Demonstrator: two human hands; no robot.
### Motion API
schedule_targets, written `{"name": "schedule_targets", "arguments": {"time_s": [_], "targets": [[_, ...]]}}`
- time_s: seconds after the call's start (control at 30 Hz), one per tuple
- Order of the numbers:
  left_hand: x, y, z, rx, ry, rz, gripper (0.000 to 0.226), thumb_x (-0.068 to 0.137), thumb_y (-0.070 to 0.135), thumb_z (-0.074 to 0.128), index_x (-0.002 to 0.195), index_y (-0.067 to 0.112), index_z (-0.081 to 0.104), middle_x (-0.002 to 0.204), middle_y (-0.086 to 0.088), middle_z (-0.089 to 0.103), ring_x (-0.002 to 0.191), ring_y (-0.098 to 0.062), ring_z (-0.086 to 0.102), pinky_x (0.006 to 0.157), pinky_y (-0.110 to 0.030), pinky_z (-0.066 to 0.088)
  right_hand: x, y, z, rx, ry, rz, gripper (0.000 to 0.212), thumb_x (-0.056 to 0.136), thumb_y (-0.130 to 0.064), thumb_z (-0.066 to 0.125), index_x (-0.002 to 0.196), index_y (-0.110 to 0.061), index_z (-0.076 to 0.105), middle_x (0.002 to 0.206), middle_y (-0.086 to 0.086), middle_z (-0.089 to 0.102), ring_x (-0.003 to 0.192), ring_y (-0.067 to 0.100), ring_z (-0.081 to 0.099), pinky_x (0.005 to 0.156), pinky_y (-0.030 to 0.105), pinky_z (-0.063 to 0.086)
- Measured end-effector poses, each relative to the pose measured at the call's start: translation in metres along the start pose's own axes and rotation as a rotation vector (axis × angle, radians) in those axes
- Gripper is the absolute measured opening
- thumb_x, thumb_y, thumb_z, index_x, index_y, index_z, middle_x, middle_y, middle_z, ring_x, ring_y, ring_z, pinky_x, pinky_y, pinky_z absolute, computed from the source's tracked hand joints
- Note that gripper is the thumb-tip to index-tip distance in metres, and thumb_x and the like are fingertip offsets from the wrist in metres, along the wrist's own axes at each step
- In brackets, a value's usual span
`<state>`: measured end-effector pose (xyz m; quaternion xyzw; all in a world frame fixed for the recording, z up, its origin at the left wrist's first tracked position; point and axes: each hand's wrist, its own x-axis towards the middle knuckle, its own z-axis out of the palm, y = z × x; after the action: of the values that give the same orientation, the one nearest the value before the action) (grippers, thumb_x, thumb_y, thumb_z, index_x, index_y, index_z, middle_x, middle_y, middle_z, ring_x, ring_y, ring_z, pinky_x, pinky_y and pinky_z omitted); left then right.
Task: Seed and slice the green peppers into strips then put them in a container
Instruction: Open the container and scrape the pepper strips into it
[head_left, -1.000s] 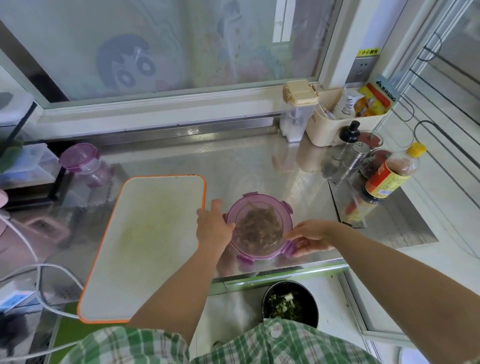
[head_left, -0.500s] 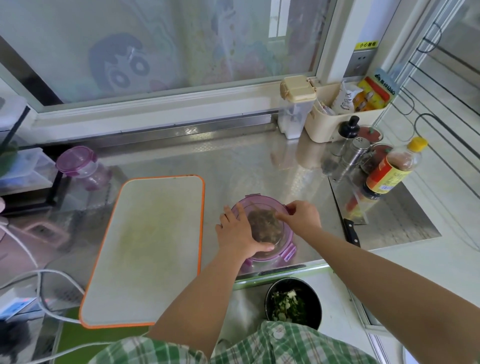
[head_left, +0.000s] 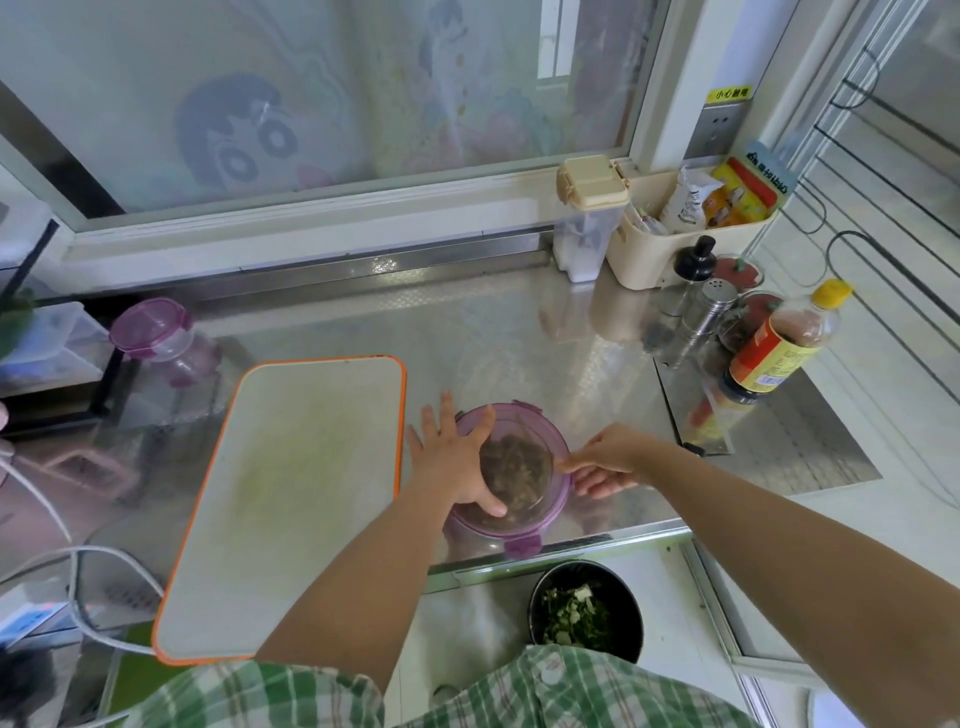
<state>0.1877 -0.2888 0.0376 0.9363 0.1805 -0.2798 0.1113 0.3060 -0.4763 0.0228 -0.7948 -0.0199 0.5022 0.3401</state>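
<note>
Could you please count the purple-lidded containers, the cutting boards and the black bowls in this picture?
Round clear plastic containers with purple lids: 2
White rectangular cutting board with orange rim: 1
Round black bowl holding green scraps: 1
Total: 4

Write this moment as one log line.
left hand: pressing flat on container lid | right hand: fingers at lid's right edge | cutting board: just left of lid

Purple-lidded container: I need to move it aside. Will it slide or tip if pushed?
Probably slides easily: the steel counter looks smooth. Unlikely to tip: the container looks wide. The left hand flat on its lid likely steadies it.
</note>
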Motion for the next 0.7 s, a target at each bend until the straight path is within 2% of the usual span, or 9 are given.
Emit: {"name": "schedule_targets", "arguments": {"time_s": [0.07, 0.13, 0.2, 0.27, 0.37, 0.5, 0.57, 0.7], "targets": [[-0.002, 0.008, -0.002, -0.019, -0.036, -0.002, 0.132, 0.065, 0.044, 0.086, 0.153, 0.039, -0.013, 0.158, -0.018, -0.025, 0.146, -0.045, -0.006, 0.117, -0.056, 0.015, 0.002, -0.005, 0.000, -0.135, 0.003, -0.011, 0.053, 0.080, -0.031, 0.076, 0.115, 0.006, 0.061, 0.104, 0.018, 0.069, 0.086, 0.024, 0.069, 0.084, 0.039, 0.057], [-0.001, 0.012, -0.001, -0.071, -0.052, -0.004, 0.133, 0.066, 0.036, 0.087, 0.153, 0.037, -0.013, 0.160, -0.017, -0.019, 0.146, -0.042, -0.002, 0.114, -0.053, 0.024, 0.010, -0.013, 0.008, -0.196, 0.202, -0.170, 0.071, 0.079, -0.041, 0.075, 0.130, 0.000, 0.049, 0.125, 0.015, 0.059, 0.102, 0.025, 0.062, 0.088, 0.035, 0.052], [0.000, 0.011, 0.001, -0.074, -0.046, -0.002, 0.135, 0.066, 0.036, 0.088, 0.154, 0.034, -0.015, 0.160, -0.016, -0.018, 0.147, -0.041, -0.002, 0.114, -0.052, 0.024, 0.011, -0.028, 0.020, -0.221, 0.354, -0.352, 0.072, 0.080, -0.041, 0.074, 0.136, -0.008, 0.045, 0.135, 0.008, 0.053, 0.113, 0.023, 0.057, 0.093, 0.032, 0.046], [-0.001, 0.009, 0.002, -0.074, -0.032, -0.014, 0.137, 0.066, 0.037, 0.088, 0.154, 0.030, -0.017, 0.160, -0.017, -0.019, 0.148, -0.040, -0.002, 0.116, -0.051, 0.022, 0.012, -0.040, 0.031, -0.328, 0.341, -0.431, 0.063, 0.083, -0.040, 0.072, 0.134, -0.010, 0.049, 0.131, 0.007, 0.057, 0.113, 0.023, 0.057, 0.094, 0.031, 0.045], [-0.001, 0.009, 0.004, -0.115, -0.038, -0.053, 0.142, 0.066, 0.038, 0.088, 0.152, 0.020, -0.023, 0.158, -0.023, -0.024, 0.148, -0.041, -0.009, 0.119, -0.049, 0.013, 0.020, -0.044, 0.038, -0.475, 0.331, -0.394, 0.055, 0.084, -0.040, 0.070, 0.127, -0.008, 0.056, 0.122, 0.011, 0.061, 0.108, 0.026, 0.058, 0.092, 0.032, 0.045], [0.000, -0.001, 0.008, -0.154, -0.042, -0.162, 0.150, 0.061, 0.050, 0.088, 0.149, 0.001, -0.023, 0.160, -0.019, -0.021, 0.149, -0.037, -0.014, 0.122, -0.047, 0.006, 0.030, -0.043, 0.033, -0.417, 0.346, -0.329, 0.048, 0.086, -0.041, 0.067, 0.120, -0.008, 0.063, 0.116, 0.009, 0.065, 0.104, 0.025, 0.061, 0.083, 0.028, 0.045], [0.000, -0.005, 0.011, -0.159, -0.042, -0.179, 0.150, 0.059, 0.055, 0.087, 0.151, 0.003, -0.019, 0.162, -0.012, -0.017, 0.149, -0.035, -0.014, 0.121, -0.048, 0.006, 0.033, -0.045, 0.028, -0.376, 0.358, -0.310, 0.042, 0.088, -0.036, 0.067, 0.115, -0.005, 0.067, 0.112, 0.012, 0.067, 0.103, 0.026, 0.062, 0.078, 0.025, 0.042], [0.002, -0.013, 0.013, -0.233, -0.024, -0.187, 0.147, 0.055, 0.055, 0.089, 0.155, 0.012, -0.010, 0.164, -0.007, -0.005, 0.149, -0.035, -0.008, 0.119, -0.049, 0.010, 0.039, -0.043, 0.025, -0.301, 0.324, -0.287, 0.040, 0.088, -0.035, 0.068, 0.110, -0.002, 0.068, 0.108, 0.015, 0.068, 0.100, 0.028, 0.062, 0.078, 0.026, 0.042]]}}
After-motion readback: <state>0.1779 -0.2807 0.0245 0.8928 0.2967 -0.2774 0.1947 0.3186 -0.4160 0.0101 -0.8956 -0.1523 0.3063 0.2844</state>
